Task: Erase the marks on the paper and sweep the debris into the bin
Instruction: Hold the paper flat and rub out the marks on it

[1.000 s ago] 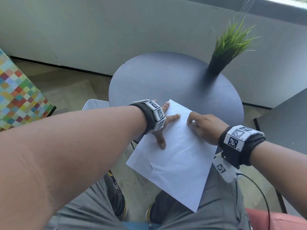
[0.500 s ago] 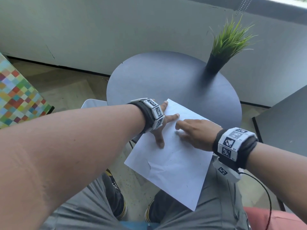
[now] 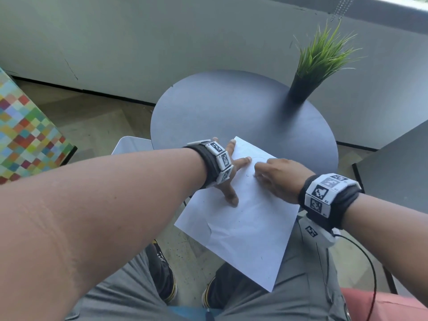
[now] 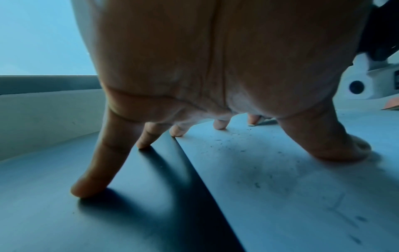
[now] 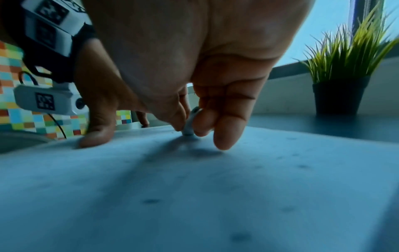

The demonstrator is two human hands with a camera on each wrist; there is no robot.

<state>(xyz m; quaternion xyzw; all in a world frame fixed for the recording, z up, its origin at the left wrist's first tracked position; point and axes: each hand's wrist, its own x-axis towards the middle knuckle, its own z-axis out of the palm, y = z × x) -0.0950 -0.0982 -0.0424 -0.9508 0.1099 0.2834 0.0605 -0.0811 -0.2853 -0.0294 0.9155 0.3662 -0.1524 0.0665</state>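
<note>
The white paper (image 3: 243, 218) lies on the near edge of the round dark counter (image 3: 231, 107), and its near half hangs off over the person's lap. The left hand (image 3: 228, 179) is spread flat, with its thumb and one finger pressing down on the paper and the other fingers on the counter beside it. The right hand (image 3: 278, 177) pinches a small white eraser (image 5: 191, 124) between thumb and fingers, and the eraser's tip touches the paper near its far end. Tiny dark crumbs (image 4: 233, 141) lie on the paper by the left hand. A green plant in a black pot (image 3: 301, 86) stands at the far right of the counter.
</note>
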